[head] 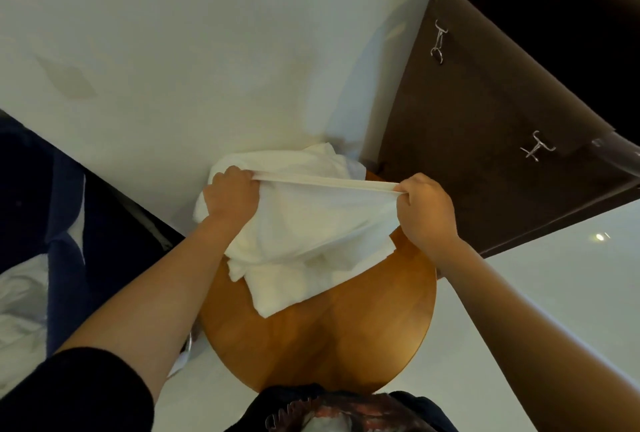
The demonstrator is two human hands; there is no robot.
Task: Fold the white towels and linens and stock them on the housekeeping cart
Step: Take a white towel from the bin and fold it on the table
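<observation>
A white towel [304, 223] hangs over the far half of a round wooden table [332, 338]. My left hand [232, 196] grips one end of its upper hem. My right hand [426, 210] pinches the other end, and the hem is stretched taut between them. The rest of the towel droops in loose folds onto the tabletop, with more white cloth [322, 158] bunched behind it at the table's far edge. The brown fabric bag of the housekeeping cart [485, 126] stands just behind the table on the right.
The cart bag has metal hooks [439, 42] on its side and a dark open top [571, 43]. A white wall fills the background. At the left lies a bed with dark blue and white bedding [41, 223]. White floor lies to the right.
</observation>
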